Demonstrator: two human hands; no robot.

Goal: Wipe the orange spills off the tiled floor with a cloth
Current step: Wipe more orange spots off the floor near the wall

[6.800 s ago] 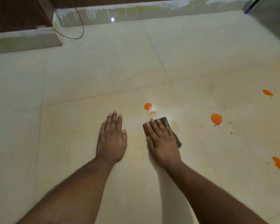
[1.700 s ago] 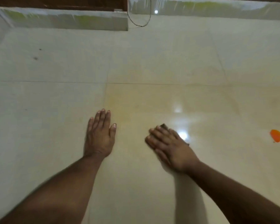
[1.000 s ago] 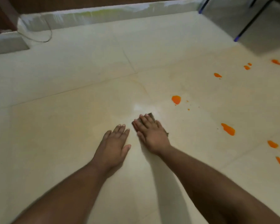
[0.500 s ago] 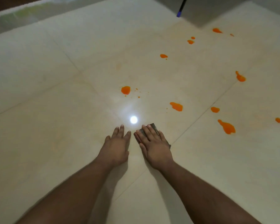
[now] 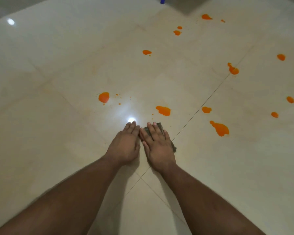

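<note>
My right hand [image 5: 157,143] lies flat on a dark grey cloth [image 5: 159,125], pressing it onto the cream tiled floor [image 5: 58,116]. Only the cloth's front edge and right side show past my fingers. My left hand [image 5: 126,143] rests flat on the tile beside it, palm down and holding nothing. Several orange spills dot the floor ahead and to the right. The nearest spill [image 5: 163,110] lies just beyond the cloth. Another spill [image 5: 104,97] sits ahead on the left, and a larger spill [image 5: 220,128] lies to the right.
Dark grout lines [image 5: 199,109] cross the floor beside my right hand. A blue furniture foot [image 5: 162,0] stands at the top edge, next to a shaded patch of floor. A lamp's reflection [image 5: 131,119] glares on the tile just ahead of my left fingertips.
My view has swung right and forward, bringing many more spills into sight. Both hands have come closer together, and my right hand keeps pressing the cloth flat.
</note>
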